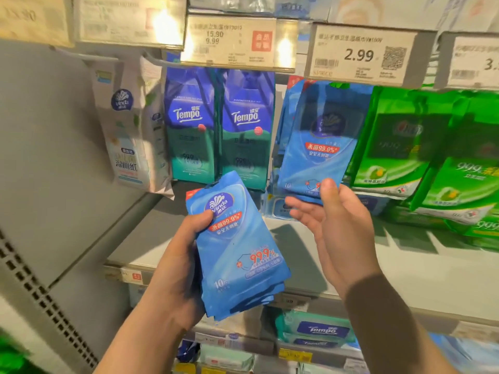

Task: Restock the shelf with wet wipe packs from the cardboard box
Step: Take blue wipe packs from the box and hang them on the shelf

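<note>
Head view, facing a store shelf [205, 238] of wipes. Left hand [178, 265] grips a stack of blue wet wipe packs [240, 255], thumb curled over the top pack's upper left corner near the logo, fingers wrapped behind; stack held tilted, in front of the shelf edge, not touching it. Right hand [334, 214] is raised beside it, thumb pressed on the lower edge of a single blue pack [318, 141], fingers spread underneath and behind it; the thumb pinches that pack against the fingers. This pack stands roughly upright, leaning slightly left, under the 2.99 price tag [361, 55], with more blue packs of the same kind directly behind it. Whether it hangs from a hook or rests on the shelf cannot be told. Left of it: two dark blue-green Tempo packs [218, 128], side by side, upright. Further left: a white Vinda pack [127, 125]. Right of it: green packs [410, 141], blurred. Lower shelf holds flat Tempo packs [318, 330]. Cardboard box not in view.
</note>
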### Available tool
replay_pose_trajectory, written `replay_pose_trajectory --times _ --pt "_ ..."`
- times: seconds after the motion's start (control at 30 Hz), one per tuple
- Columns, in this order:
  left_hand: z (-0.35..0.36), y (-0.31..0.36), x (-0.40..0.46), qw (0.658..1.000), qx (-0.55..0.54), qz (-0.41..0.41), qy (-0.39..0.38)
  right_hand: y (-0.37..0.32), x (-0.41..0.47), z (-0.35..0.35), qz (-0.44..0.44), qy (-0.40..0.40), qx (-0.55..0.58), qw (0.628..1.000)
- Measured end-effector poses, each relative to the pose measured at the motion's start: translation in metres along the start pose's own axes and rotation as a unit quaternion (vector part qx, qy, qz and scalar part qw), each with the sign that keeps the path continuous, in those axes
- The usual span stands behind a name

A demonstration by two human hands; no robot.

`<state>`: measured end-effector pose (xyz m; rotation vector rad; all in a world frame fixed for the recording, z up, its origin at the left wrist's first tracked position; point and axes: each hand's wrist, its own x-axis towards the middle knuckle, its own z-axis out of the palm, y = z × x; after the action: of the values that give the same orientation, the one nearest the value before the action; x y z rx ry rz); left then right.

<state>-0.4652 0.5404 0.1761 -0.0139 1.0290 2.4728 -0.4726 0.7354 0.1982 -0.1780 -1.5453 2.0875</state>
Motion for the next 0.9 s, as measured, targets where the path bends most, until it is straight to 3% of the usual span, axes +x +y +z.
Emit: replay_pose_trajectory --times 0.13,0.5,0.8,0.9 --pt "-0.004 0.013 0.011 1.000 -0.001 0.001 -0.014 0.008 0.026 0.020 0.039 0.034 0.079 0.996" --pt "-0.016 0.026 0.017 1.000 0.010 0.003 -0.008 0.021 0.104 0.044 0.048 0.124 0.095 0.987" --pt "-0.015 0.024 0.014 1.000 -0.002 0.018 -0.003 0.026 0.105 0.029 0.110 0.105 0.166 0.974" --pt "-0.013 0.020 0.013 1.000 -0.004 0.018 -0.004 0.022 0.082 0.021 0.158 0.088 0.141 0.973"
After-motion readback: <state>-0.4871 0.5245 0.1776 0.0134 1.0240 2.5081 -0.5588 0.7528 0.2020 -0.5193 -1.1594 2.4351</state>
